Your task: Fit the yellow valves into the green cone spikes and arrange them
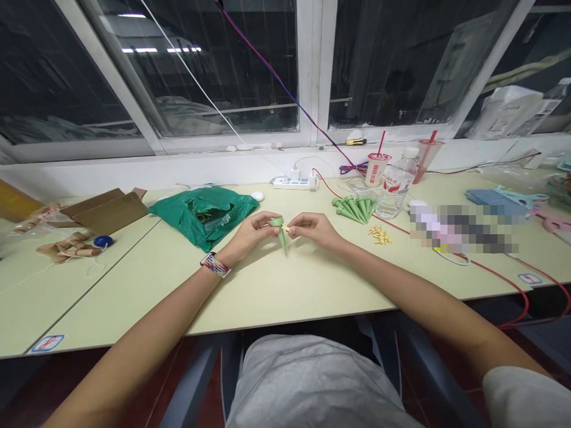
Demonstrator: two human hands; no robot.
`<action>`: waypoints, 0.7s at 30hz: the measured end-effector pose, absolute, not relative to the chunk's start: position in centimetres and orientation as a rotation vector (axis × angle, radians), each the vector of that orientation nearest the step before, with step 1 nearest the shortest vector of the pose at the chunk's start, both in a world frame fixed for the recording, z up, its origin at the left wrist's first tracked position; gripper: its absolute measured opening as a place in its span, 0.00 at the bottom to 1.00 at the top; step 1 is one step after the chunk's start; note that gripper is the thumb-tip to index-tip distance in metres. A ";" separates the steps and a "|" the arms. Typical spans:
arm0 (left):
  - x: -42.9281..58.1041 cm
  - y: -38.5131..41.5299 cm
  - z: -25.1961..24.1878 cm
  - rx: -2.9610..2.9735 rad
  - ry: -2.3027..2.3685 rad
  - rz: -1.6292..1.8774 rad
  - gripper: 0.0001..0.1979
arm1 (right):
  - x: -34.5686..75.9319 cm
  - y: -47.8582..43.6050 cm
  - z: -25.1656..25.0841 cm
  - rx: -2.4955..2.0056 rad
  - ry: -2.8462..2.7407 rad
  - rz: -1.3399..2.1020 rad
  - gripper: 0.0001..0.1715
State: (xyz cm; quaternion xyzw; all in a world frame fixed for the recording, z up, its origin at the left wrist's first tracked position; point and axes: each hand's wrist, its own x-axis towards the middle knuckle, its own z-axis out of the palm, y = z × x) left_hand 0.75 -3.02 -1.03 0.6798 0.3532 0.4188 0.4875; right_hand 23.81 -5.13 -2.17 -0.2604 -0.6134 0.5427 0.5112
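Note:
Above the middle of the pale table, my left hand [259, 230] pinches a green plastic spike [282, 236], cone-shaped, by its wide end, the tip pointing down. Facing it, my right hand [313, 230] is closed on a small yellow plastic piece [286, 229], held against the spike's side near the top. Whether that piece sits in the spike cannot be made out. Right of my hands lies a bunch of similar green spikes [355, 207], with a small heap of yellow pieces [380, 235] in front of them.
A torn green bag [209, 208] lies left of my hands, near a cardboard box [107, 211] and wooden pieces [66, 248]. A water bottle [394, 187] and cups [377, 169] stand at the right back. A red cable [486, 268] crosses the right side. A power strip [295, 182] lies behind.

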 end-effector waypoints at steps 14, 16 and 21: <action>1.1 -3.6 -1.1 1.496 0.795 0.902 0.17 | 25.0 -5.0 -1.3 -0.697 -1.653 1.299 0.17; 1.2 -3.7 -1.0 1.467 0.770 0.907 0.16 | 25.1 -5.0 -1.2 -0.694 -1.646 1.314 0.18; 1.5 -3.7 -1.1 1.367 0.724 0.932 0.16 | 25.1 -4.8 -1.5 -0.661 -1.563 1.473 0.23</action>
